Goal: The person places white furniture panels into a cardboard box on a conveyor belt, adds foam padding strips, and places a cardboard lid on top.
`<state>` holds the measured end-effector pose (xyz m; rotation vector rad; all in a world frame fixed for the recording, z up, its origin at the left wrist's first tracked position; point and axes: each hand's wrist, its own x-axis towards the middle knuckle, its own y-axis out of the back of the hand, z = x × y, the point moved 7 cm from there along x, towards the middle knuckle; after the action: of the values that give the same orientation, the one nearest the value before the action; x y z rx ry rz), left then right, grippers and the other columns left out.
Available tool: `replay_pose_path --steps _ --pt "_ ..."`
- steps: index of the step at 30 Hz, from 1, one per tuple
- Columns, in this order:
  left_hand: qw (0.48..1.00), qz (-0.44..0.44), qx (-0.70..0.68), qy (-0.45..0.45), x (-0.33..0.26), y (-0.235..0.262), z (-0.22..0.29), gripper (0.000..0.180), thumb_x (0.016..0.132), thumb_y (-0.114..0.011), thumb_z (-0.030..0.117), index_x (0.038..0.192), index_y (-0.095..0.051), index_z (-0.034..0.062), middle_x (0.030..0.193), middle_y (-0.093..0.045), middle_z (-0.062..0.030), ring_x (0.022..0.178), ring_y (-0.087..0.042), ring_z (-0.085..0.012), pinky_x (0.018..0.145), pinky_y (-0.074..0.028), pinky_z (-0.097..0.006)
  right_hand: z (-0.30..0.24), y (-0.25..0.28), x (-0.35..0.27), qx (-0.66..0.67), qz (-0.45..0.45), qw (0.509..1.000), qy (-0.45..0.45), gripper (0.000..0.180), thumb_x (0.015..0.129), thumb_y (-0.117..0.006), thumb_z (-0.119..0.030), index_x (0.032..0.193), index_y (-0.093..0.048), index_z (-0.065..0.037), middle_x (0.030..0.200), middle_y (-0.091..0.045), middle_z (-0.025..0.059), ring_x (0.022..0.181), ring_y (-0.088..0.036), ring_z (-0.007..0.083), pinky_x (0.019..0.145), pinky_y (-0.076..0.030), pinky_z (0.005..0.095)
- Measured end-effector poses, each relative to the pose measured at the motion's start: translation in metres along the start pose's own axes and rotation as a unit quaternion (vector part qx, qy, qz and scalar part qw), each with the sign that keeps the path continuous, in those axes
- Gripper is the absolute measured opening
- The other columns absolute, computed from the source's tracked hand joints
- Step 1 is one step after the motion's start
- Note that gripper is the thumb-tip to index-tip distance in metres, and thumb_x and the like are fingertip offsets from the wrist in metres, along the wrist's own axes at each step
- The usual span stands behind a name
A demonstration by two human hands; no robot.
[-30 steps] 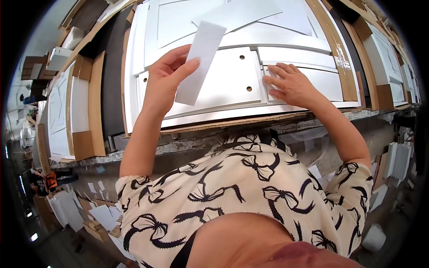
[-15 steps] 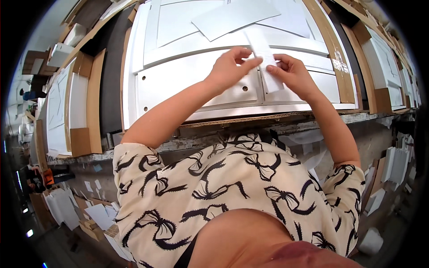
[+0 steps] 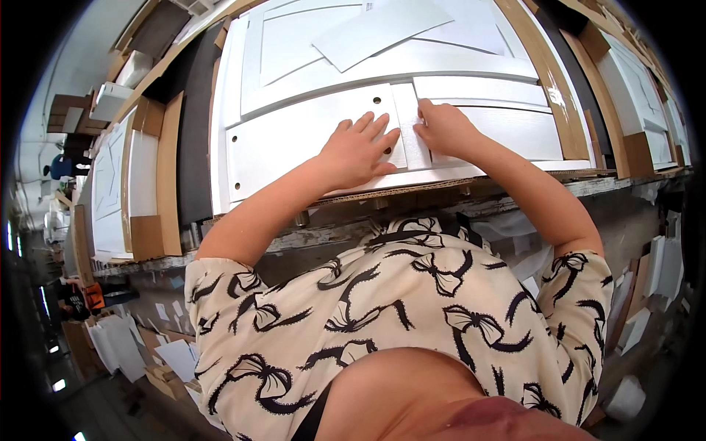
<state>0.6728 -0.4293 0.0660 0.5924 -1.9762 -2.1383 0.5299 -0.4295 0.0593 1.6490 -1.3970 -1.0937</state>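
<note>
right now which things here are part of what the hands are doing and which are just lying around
In use:
- narrow white strip, lying flat between both hands
- left hand, flat on the white drilled panel
- right hand, at the strip's right edge

Lying about:
- loose white sheet on the cabinet door
- cardboard pieces at left

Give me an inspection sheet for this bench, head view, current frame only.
Surface: workbench with worn front edge, cardboard sheet under the panels.
Job's things: narrow white strip lying flat between two white panels; drilled white panel to its left, white panel to its right.
Clutter: loose white sheet on the larger framed door panel behind.
Grippers: left hand flat on the drilled panel, fingertips at the strip; right hand pressing the strip's right edge.
Cables: nothing seen.
Surroundings: stacked panels and cardboard-wrapped boards left and right; paper scraps on floor.
</note>
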Motion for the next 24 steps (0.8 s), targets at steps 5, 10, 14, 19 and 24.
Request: replay_pose_path --steps 5,10,14,19,24 --pt "0.999 0.02 -0.043 -0.011 0.002 0.007 -0.001 0.057 0.089 -0.044 0.046 0.137 -0.033 0.0183 0.143 -0.025 -0.0172 0.131 -0.025 -0.0359 0.099 -0.026 -0.052 -0.012 0.002 0.003 -0.018 -0.007 1.0 0.01 0.018 0.08 -0.052 -0.011 0.095 -0.051 0.0 0.081 -0.062 0.0196 0.079 -0.061 0.0356 0.068 -0.049 0.0426" --pt "1.0 -0.013 0.011 -0.024 0.003 0.005 0.008 0.053 0.091 -0.037 0.046 0.139 -0.029 0.0231 0.146 -0.021 -0.0099 0.134 -0.019 -0.0338 0.102 -0.02 -0.055 -0.003 0.009 -0.003 0.077 0.032 0.995 0.048 0.027 0.079 -0.058 -0.019 0.098 -0.057 0.0 0.086 -0.063 0.0187 0.084 -0.061 0.0351 0.073 -0.049 0.0412" --pt "0.999 0.008 -0.015 -0.045 0.003 0.006 0.011 0.052 0.09 -0.042 0.044 0.136 -0.034 0.0213 0.143 -0.028 -0.0132 0.13 -0.026 -0.0369 0.099 -0.023 -0.055 -0.007 0.045 -0.025 0.209 0.127 0.967 0.068 0.026 0.081 -0.06 -0.018 0.101 -0.059 -0.002 0.072 -0.063 0.0149 0.065 -0.062 0.0261 0.061 -0.049 0.033" --pt "0.975 0.07 -0.209 -0.034 -0.015 0.043 0.003 0.047 0.085 -0.057 0.033 0.125 -0.048 0.0099 0.13 -0.043 -0.0211 0.118 -0.042 -0.0391 0.097 -0.036 -0.042 -0.021 0.053 -0.068 0.357 0.116 0.925 0.055 0.02 0.082 -0.061 -0.018 0.095 -0.061 -0.003 0.065 -0.059 0.0087 0.059 -0.055 0.0156 0.056 -0.045 0.0278" --pt "0.924 0.213 -0.307 0.084 -0.081 0.075 0.016 0.037 0.083 -0.063 0.02 0.116 -0.055 0.005 0.116 -0.056 -0.0182 0.106 -0.053 -0.0333 0.089 -0.042 -0.038 -0.061 0.054 -0.12 0.412 0.164 0.887 0.131 0.013 0.084 -0.06 -0.01 0.094 -0.06 -0.002 0.067 -0.059 0.006 0.056 -0.052 0.0087 0.054 -0.043 0.0234"
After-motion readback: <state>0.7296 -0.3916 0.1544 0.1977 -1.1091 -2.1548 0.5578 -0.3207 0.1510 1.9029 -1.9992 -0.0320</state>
